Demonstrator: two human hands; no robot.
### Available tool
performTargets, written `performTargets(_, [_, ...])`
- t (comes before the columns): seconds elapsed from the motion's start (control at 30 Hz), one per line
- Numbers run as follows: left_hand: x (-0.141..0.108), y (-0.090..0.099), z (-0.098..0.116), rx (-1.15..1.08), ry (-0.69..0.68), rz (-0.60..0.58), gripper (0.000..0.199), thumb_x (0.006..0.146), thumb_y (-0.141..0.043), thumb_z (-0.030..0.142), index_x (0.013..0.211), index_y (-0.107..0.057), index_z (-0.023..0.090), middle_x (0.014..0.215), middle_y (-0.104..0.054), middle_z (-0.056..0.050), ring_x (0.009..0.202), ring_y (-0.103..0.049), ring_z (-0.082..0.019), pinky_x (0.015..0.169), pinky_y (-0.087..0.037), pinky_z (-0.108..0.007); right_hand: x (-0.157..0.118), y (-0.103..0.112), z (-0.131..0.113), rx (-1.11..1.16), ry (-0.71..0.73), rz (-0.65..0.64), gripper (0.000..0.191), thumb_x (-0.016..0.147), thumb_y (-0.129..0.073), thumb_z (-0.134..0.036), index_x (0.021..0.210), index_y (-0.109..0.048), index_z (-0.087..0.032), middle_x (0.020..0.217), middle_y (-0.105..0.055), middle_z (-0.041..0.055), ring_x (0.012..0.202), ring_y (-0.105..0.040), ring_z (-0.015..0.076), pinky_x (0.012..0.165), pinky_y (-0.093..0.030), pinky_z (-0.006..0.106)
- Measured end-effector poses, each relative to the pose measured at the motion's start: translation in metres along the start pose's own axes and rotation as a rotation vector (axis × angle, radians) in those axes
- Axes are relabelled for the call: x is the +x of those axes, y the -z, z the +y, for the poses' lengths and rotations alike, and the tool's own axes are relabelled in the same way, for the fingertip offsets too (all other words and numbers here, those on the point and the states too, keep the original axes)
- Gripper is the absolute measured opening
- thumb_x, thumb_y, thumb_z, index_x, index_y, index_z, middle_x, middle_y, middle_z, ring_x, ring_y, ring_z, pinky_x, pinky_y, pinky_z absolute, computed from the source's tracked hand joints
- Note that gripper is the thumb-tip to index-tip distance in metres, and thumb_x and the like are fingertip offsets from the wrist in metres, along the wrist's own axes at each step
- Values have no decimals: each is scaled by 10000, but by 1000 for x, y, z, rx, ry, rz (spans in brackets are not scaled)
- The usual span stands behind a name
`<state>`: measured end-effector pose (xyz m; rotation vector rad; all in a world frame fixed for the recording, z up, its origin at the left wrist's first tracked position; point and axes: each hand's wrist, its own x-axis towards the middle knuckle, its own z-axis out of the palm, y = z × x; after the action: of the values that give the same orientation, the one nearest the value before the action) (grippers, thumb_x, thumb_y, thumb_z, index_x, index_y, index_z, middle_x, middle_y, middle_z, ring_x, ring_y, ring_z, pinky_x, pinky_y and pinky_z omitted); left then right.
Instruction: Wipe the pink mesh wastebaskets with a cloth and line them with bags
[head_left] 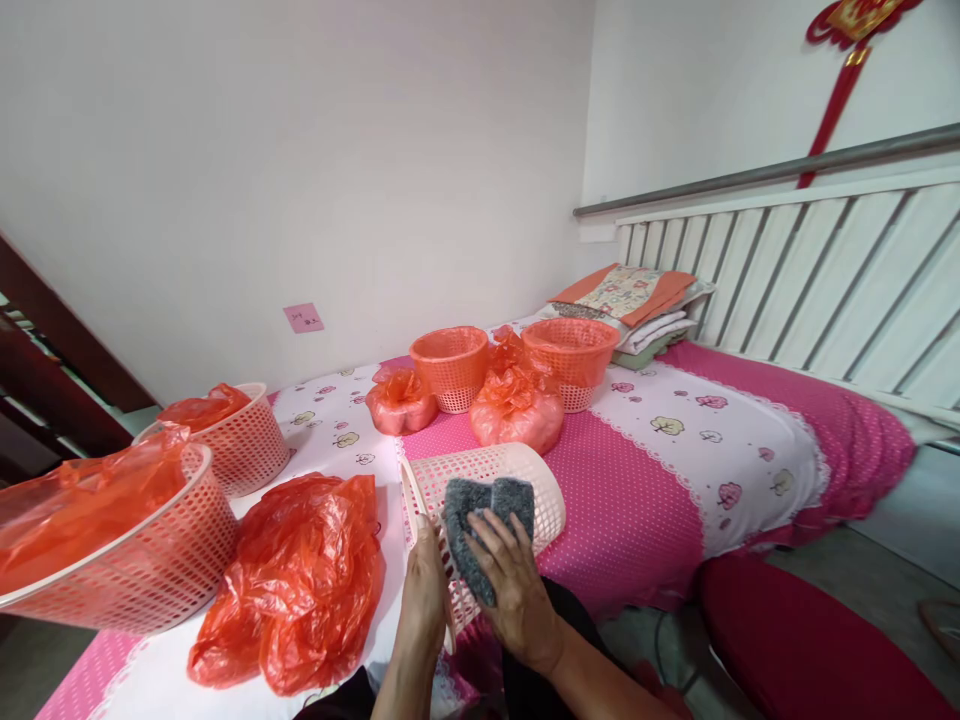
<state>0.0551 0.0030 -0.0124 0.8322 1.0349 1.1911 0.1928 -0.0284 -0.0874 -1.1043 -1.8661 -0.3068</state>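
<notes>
- Left hand point(424, 585) grips rim of pale-pink perforated plastic basket point(551, 500), tipped sideways on pink-and-white bedspread point(637, 525); fingers partly hidden.
- Right hand point(512, 590), fingers outstretched, presses grey fuzzy cloth point(491, 495) against basket.

Left forearm point(401, 685) stood near upright, bare, wrist point(416, 645) close to straight; left hand point(424, 580) was closed in a grip, thumb uppermost, its other fingers mostly hidden. Right forearm point(600, 682), also bare, slanted in from lower right. Right hand point(514, 585) lay palm down, fingers spread, slightly bent, pointing up and leftward, near the left hand
</notes>
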Motion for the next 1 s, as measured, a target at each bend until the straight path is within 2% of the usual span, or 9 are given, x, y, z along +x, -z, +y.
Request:
performTargets(0.07, [-1,-1,-2,8,-5,-9,784,922,-526,758,1380,-676,140,1181,-813,-202,1201,-739,-340,1101,-537,-509,-4,0,18,-35,-68,32,691,967,-569,-158,1624,-363,-221,1601,-522,116,1548,-378,304,1276,-263,609])
performTargets(0.17, [-2,-4,-3,53,7,56,835,932,-505,757,1464,-599,120,1099,-827,-220,1115,-776,-339,1047,-567,-498,-10,0,46,-74,-188,81,642,1016,-526,-200,1628,-341,-259,1609,-508,118,1541,-387,319,1250,-286,645])
performTargets(0.27, [-5,-7,-2,83,18,46,874,931,-504,758,1529,-527,120,1056,-832,-226,1072,-791,-342,1010,-580,-497,-15,0,73,-89,-290,162,586,1043,-485,-249,1616,-358,-259,1603,-502,139,1522,-407,338,1210,-329,678])
performTargets(0.43, [-12,-11,1,96,-13,1,956,908,-534,768,1615,-391,141,1101,-827,-221,1079,-788,-344,1022,-571,-506,-9,1,106,32,-439,286,507,1044,-454,-336,1536,-492,-219,1578,-521,153,1516,-409,331,1206,-358,651])
performTargets(0.53, [-20,-10,3,106,-38,-30,998,884,-555,785,1634,-356,157,1162,-812,-223,1118,-773,-358,1045,-562,-525,-2,7,121,204,-647,326,506,1010,-467,-417,1431,-614,-178,1487,-619,163,1395,-555,324,1173,-426,576])
performTargets(0.63, [-30,-7,4,104,-41,-85,932,882,-608,741,1602,-437,176,1309,-759,-219,1237,-715,-373,1102,-532,-521,0,20,132,384,-941,287,495,935,-511,-510,1147,-771,-147,1176,-786,165,1118,-716,344,994,-551,496])
performTargets(0.73, [-37,1,4,129,-35,-171,746,915,-641,645,1521,-568,216,1452,-682,-179,1376,-616,-368,1175,-471,-515,-6,31,136,486,-1073,272,438,865,-554,-523,935,-804,-170,924,-822,113,906,-742,327,824,-573,423])
performTargets(0.87, [-38,14,1,141,-66,-337,576,921,-712,497,1439,-656,252,1576,-580,-136,1487,-497,-350,1251,-369,-519,-16,35,135,501,-1102,401,400,804,-571,-519,861,-797,-194,864,-825,83,839,-731,300,762,-557,390])
performTargets(1.0, [-35,22,5,209,-58,-436,564,783,-865,474,1278,-769,221,1431,-701,-166,1399,-591,-376,1244,-370,-539,-20,34,134,448,-1198,474,408,768,-561,-563,750,-772,-215,846,-824,106,854,-731,321,780,-558,409])
